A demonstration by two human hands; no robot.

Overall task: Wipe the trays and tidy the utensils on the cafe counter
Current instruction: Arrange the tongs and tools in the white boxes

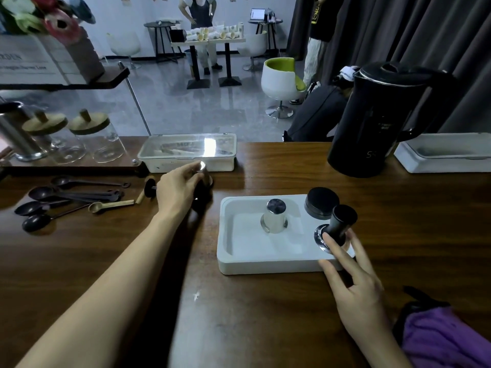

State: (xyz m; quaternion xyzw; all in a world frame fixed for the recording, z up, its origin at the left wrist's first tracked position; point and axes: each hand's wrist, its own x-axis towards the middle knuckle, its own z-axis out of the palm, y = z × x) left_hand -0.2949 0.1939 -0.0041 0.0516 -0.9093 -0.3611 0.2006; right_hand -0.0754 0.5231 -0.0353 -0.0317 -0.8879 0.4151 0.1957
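Open counter [252,314] lies in front of the tray [228,261] and between it and the kettle [372,123]. Spoons [66,197] crowd the left; a box [186,163] stands at the far edge.

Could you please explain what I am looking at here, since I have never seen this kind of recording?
There is no machine: one camera on a person's head looks down at their bare hands over a wooden counter. The left hand grips a dark tool near a lidded box. The right hand, fingers straight, touches a black tamper standing at the edge of a white tray, which also holds a steel cup and a black puck. At left lie dark spoons; a black kettle stands behind; a purple cloth lies lower right.
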